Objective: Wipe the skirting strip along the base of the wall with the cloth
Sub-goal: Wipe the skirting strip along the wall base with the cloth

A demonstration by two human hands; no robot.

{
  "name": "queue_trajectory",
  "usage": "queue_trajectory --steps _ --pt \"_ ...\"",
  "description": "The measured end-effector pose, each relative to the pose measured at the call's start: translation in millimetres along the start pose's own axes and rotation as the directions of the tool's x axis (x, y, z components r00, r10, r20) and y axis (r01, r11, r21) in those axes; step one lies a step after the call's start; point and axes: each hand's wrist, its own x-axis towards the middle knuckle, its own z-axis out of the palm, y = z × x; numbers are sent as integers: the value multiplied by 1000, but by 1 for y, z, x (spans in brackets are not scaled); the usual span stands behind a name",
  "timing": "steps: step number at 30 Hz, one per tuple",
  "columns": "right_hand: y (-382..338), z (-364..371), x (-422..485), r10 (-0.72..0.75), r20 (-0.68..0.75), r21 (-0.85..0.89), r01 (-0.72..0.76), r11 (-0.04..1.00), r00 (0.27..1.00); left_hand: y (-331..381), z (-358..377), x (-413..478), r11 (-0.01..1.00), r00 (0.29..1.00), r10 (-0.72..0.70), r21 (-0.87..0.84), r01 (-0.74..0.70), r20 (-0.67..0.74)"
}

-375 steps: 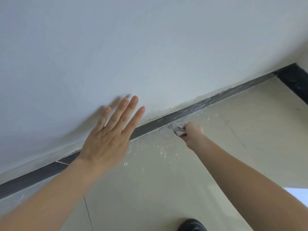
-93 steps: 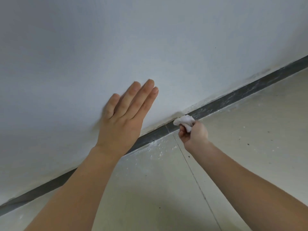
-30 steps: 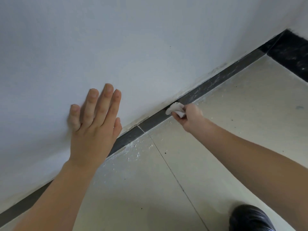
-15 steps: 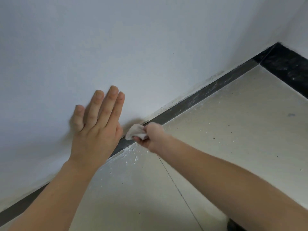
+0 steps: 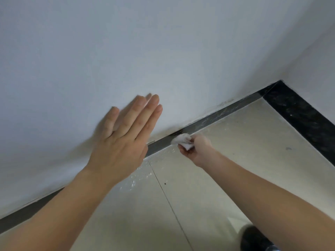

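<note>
A dark grey skirting strip (image 5: 223,115) runs diagonally along the foot of the white wall (image 5: 145,51), from lower left up to a corner at the upper right. My right hand (image 5: 196,149) grips a small crumpled white cloth (image 5: 183,141) and presses it against the strip near the middle. My left hand (image 5: 123,140) lies flat on the wall with fingers straight and together, just left of the cloth; it covers part of the strip.
Beige floor tiles (image 5: 235,160) with a thin joint line and white flecks lie below the strip. A black speckled border (image 5: 304,120) runs along the right-hand wall from the corner. A dark shoe (image 5: 253,240) shows at the bottom right.
My right hand has slid the cloth to the right along the strip, away from my left hand. My left hand stays flat on the wall. The view has shifted a little.
</note>
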Motion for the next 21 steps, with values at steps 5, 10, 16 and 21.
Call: queue_trajectory --steps 5,10,16,21 --pt "18 25 12 100 149 -7 -100 995 984 18 5 38 994 994 105 -13 -104 28" --pt "-39 -16 51 -35 -83 152 48 987 996 13 10 38 991 992 113 60 -116 53" --pt "-70 -67 53 -78 -90 296 102 950 993 20 18 38 973 993 96 205 -109 73" --pt "1 -33 48 149 275 52 -170 984 950 30 28 40 961 997 53 267 -65 50"
